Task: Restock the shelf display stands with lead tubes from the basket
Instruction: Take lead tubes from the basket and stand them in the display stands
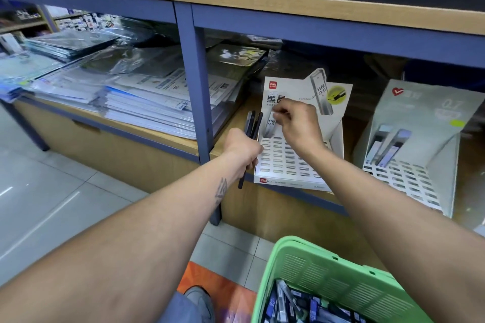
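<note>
Right hand (294,123), arm outstretched, pinches a lead tube (271,123) over the white display stand (288,162); left hand (242,149) grips several dark tubes (252,123), fingers clamped.

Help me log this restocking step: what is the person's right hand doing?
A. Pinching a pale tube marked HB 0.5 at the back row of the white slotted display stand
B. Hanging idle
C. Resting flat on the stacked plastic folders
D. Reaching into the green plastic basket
A: the right hand pinches the top of the pale HB 0.5 lead tube, its lower end at the white slotted display stand's back row.
</note>
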{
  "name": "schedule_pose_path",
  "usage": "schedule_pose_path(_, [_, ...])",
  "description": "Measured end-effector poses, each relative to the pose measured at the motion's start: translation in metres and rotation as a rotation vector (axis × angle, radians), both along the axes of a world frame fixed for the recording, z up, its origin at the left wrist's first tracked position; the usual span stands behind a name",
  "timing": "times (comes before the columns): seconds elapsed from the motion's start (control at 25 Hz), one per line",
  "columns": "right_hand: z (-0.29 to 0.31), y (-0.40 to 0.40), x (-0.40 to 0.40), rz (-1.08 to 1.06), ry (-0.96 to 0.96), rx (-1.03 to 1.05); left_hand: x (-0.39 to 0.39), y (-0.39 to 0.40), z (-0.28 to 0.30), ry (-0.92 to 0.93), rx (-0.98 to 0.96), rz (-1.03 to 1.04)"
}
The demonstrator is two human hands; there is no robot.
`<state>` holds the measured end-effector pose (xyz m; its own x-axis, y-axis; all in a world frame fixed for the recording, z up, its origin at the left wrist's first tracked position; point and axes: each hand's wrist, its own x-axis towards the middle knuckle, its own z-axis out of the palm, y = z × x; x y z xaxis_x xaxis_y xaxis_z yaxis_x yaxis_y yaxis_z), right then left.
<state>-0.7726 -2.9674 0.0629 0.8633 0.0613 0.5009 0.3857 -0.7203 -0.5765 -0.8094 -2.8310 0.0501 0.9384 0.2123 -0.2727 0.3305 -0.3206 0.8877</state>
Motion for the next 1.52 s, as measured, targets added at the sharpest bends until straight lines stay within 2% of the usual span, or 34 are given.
schedule_pose_path(0.12, [-0.001,0.005,0.006,-0.033,-0.123,-0.255,0.003,0.000,-0.003,0.004,-0.003,-0.004])
schedule_pose_path(0.2, [-0.004,0.009,0.008,-0.059,-0.138,-0.382,0.004,0.000,-0.005,0.007,-0.006,-0.002])
schedule_pose_path(0.52, [-0.003,0.007,-0.009,-0.136,-0.073,-0.453,0.001,0.002,0.000,-0.006,-0.041,0.003])
schedule_pose_path(0.6, [0.000,0.005,-0.012,-0.112,0.001,-0.342,0.002,0.007,0.008,-0.051,-0.093,0.011])
schedule_pose_path(0.64, [0.003,0.003,-0.014,-0.093,0.045,-0.202,0.002,0.010,0.014,-0.065,-0.173,-0.004])
schedule_pose_path(0.76, [0.017,0.001,-0.025,0.090,0.377,0.524,-0.007,0.017,0.032,0.028,-0.479,-0.215])
schedule_pose_path(0.8, [0.023,-0.001,-0.030,0.188,0.477,0.720,-0.011,0.017,0.034,0.081,-0.527,-0.301])
schedule_pose_path(0.84, [0.026,-0.003,-0.035,0.257,0.518,0.816,-0.015,0.016,0.035,0.122,-0.547,-0.371])
schedule_pose_path(0.92, [0.030,-0.008,-0.039,0.280,0.505,0.837,-0.019,0.012,0.035,0.160,-0.560,-0.441])
schedule_pose_path(1.0, [0.029,-0.016,-0.040,0.216,0.472,0.823,-0.021,0.008,0.036,0.169,-0.552,-0.442])
schedule_pose_path(1.4, [0.027,-0.041,-0.048,0.148,0.528,0.784,-0.016,0.006,0.034,0.170,-0.469,-0.343])
schedule_pose_path(1.52, [0.028,-0.039,-0.045,0.123,0.437,0.786,-0.013,0.005,0.034,0.136,-0.455,-0.280])
